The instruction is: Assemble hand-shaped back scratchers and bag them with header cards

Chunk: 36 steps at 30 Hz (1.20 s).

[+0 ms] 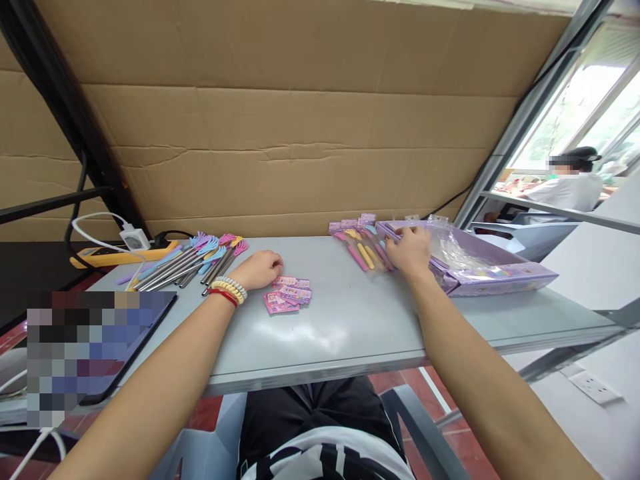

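My left hand (pixel 263 268) rests on the table with its fingers curled; what they hold, if anything, is hidden. Just in front of it lie several small pink and purple printed cards (pixel 289 295), overlapping. To its left is a loose pile of metal rods (pixel 175 267) with blue, pink, yellow and purple fork-like ends. My right hand (pixel 411 250) is at the left edge of a purple box (pixel 505 277), fingers bent and closed; their tips are partly hidden. Beside it are several bagged pink, yellow and blue-handled items (pixel 365 250) with purple header cards.
Clear plastic bags (pixel 457 247) lie in the box. A yellow power strip (pixel 120 253) with a white charger (pixel 134 237) stands back left; a tablet-like screen (pixel 115 347) sits front left. Cardboard (pixel 300 120) walls the back. A person (pixel 570 187) is beyond the right frame post.
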Each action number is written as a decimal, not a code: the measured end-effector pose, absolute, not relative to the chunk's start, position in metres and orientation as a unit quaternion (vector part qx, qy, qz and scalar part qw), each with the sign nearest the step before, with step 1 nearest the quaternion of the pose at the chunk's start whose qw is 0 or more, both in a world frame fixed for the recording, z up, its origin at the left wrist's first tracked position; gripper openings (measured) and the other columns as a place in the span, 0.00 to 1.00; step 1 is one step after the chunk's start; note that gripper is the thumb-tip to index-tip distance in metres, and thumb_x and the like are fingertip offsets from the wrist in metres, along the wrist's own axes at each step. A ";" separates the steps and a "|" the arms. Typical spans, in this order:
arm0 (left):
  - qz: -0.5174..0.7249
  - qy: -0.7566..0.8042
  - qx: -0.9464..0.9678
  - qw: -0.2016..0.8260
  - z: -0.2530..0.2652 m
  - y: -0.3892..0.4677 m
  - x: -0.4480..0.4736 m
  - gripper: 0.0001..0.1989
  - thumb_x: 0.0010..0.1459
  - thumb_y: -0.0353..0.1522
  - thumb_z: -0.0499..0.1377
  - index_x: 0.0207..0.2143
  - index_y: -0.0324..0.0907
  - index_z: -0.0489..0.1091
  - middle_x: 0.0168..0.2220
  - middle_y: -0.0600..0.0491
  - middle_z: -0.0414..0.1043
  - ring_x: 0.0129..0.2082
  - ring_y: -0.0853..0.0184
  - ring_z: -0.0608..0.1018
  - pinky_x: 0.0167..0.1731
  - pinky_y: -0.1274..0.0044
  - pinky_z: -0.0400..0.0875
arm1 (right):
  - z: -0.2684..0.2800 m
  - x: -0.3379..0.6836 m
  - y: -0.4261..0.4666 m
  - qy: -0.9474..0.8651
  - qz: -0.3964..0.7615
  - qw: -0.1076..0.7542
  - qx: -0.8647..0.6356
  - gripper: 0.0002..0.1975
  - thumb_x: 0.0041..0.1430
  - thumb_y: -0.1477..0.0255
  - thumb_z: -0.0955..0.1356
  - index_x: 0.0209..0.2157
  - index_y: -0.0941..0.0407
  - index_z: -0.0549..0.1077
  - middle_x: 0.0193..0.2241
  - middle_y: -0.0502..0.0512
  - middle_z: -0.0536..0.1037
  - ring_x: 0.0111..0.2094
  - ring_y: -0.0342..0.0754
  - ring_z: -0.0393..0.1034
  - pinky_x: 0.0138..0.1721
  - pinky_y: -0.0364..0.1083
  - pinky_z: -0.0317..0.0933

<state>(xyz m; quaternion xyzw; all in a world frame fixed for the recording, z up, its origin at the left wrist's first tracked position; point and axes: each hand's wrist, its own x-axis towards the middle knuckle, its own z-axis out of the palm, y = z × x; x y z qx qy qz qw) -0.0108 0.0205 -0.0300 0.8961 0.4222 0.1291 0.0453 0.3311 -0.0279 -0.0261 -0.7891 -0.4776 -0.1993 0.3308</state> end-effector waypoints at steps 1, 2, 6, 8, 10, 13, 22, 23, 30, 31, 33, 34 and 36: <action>0.128 0.423 0.896 0.045 -0.030 0.021 -0.011 0.15 0.56 0.33 0.48 0.35 0.41 0.74 0.39 0.49 0.75 0.40 0.63 0.75 0.41 0.75 0.67 | -0.025 0.333 -0.029 -0.472 -0.212 0.329 -0.790 0.18 0.51 0.70 0.63 0.42 0.64 0.73 0.46 0.69 0.68 0.51 0.59 0.57 0.50 0.53 0.55; 0.128 0.424 0.895 0.046 -0.030 0.021 -0.011 0.15 0.56 0.33 0.48 0.35 0.41 0.74 0.39 0.49 0.75 0.39 0.63 0.75 0.41 0.75 0.67 | -0.023 0.335 -0.030 -0.462 -0.221 0.324 -0.795 0.19 0.51 0.70 0.63 0.44 0.64 0.72 0.47 0.70 0.68 0.51 0.60 0.57 0.51 0.54 0.54; 0.130 0.426 0.894 0.048 -0.031 0.022 -0.012 0.14 0.56 0.33 0.48 0.34 0.42 0.73 0.38 0.50 0.75 0.38 0.64 0.75 0.40 0.76 0.67 | -0.019 0.341 -0.033 -0.399 -0.164 0.262 -0.863 0.24 0.51 0.64 0.65 0.47 0.65 0.71 0.47 0.74 0.67 0.52 0.63 0.58 0.49 0.56 0.54; 0.128 0.422 0.896 0.049 -0.030 0.022 -0.012 0.13 0.55 0.33 0.49 0.33 0.42 0.73 0.38 0.50 0.75 0.38 0.64 0.75 0.40 0.76 0.67 | -0.018 0.341 -0.033 -0.384 -0.109 0.212 -0.892 0.25 0.50 0.62 0.66 0.47 0.64 0.72 0.47 0.74 0.68 0.51 0.64 0.60 0.48 0.57 0.56; 0.122 0.419 0.898 0.049 -0.030 0.022 -0.011 0.13 0.55 0.33 0.49 0.33 0.42 0.73 0.38 0.50 0.75 0.38 0.64 0.75 0.39 0.75 0.67 | -0.018 0.339 -0.032 -0.384 -0.093 0.181 -0.901 0.26 0.51 0.61 0.66 0.47 0.64 0.72 0.48 0.75 0.69 0.52 0.65 0.61 0.48 0.56 0.56; 0.116 0.420 0.899 0.048 -0.030 0.022 -0.011 0.13 0.55 0.33 0.49 0.33 0.41 0.73 0.38 0.49 0.75 0.38 0.63 0.75 0.38 0.75 0.67 | -0.018 0.335 -0.032 -0.394 -0.114 0.171 -0.896 0.27 0.52 0.60 0.64 0.47 0.67 0.72 0.49 0.76 0.68 0.52 0.65 0.61 0.49 0.56 0.56; 0.114 0.418 0.900 0.050 -0.029 0.019 -0.011 0.15 0.55 0.35 0.48 0.33 0.42 0.74 0.37 0.48 0.75 0.37 0.63 0.75 0.39 0.74 0.68 | -0.019 0.338 -0.033 -0.408 -0.120 0.182 -0.887 0.28 0.51 0.61 0.64 0.47 0.67 0.73 0.48 0.75 0.70 0.52 0.65 0.61 0.48 0.57 0.57; 0.114 0.417 0.901 0.049 -0.028 0.019 -0.011 0.15 0.55 0.35 0.48 0.33 0.42 0.74 0.37 0.48 0.75 0.37 0.62 0.75 0.39 0.74 0.68 | -0.020 0.338 -0.032 -0.409 -0.122 0.185 -0.885 0.28 0.51 0.62 0.64 0.47 0.68 0.73 0.47 0.75 0.70 0.51 0.65 0.61 0.48 0.57 0.57; 0.116 0.415 0.902 0.037 -0.030 0.020 -0.012 0.14 0.56 0.34 0.48 0.33 0.42 0.74 0.37 0.49 0.76 0.37 0.63 0.76 0.39 0.74 0.68 | -0.009 0.340 -0.034 -0.398 -0.152 0.281 -0.860 0.24 0.50 0.65 0.64 0.45 0.65 0.73 0.46 0.72 0.70 0.49 0.62 0.61 0.49 0.56 0.55; 0.115 0.415 0.902 0.034 -0.030 0.020 -0.012 0.15 0.56 0.34 0.48 0.33 0.42 0.74 0.37 0.49 0.76 0.37 0.63 0.76 0.40 0.74 0.68 | -0.002 0.344 -0.034 -0.398 -0.162 0.300 -0.852 0.23 0.50 0.66 0.64 0.45 0.64 0.74 0.45 0.71 0.71 0.49 0.60 0.61 0.49 0.54 0.55; 0.110 0.416 0.902 0.031 -0.030 0.021 -0.013 0.15 0.57 0.34 0.48 0.33 0.42 0.74 0.37 0.48 0.76 0.38 0.62 0.76 0.40 0.74 0.68 | 0.012 0.357 -0.034 -0.401 -0.161 0.318 -0.844 0.20 0.50 0.70 0.63 0.44 0.63 0.74 0.44 0.69 0.72 0.46 0.57 0.63 0.47 0.51 0.56; 0.108 0.418 0.901 0.031 -0.031 0.021 -0.013 0.16 0.57 0.35 0.47 0.34 0.42 0.74 0.37 0.48 0.76 0.38 0.62 0.76 0.40 0.74 0.68 | 0.017 0.367 -0.033 -0.403 -0.149 0.316 -0.846 0.20 0.50 0.71 0.63 0.43 0.62 0.75 0.42 0.68 0.73 0.44 0.55 0.64 0.45 0.51 0.57; 0.103 0.423 0.900 0.032 -0.031 0.021 -0.013 0.16 0.57 0.35 0.47 0.34 0.42 0.74 0.38 0.48 0.76 0.39 0.62 0.76 0.40 0.74 0.68 | 0.022 0.393 -0.032 -0.383 -0.135 0.306 -0.861 0.19 0.47 0.73 0.65 0.43 0.62 0.75 0.39 0.68 0.74 0.40 0.54 0.65 0.41 0.50 0.57</action>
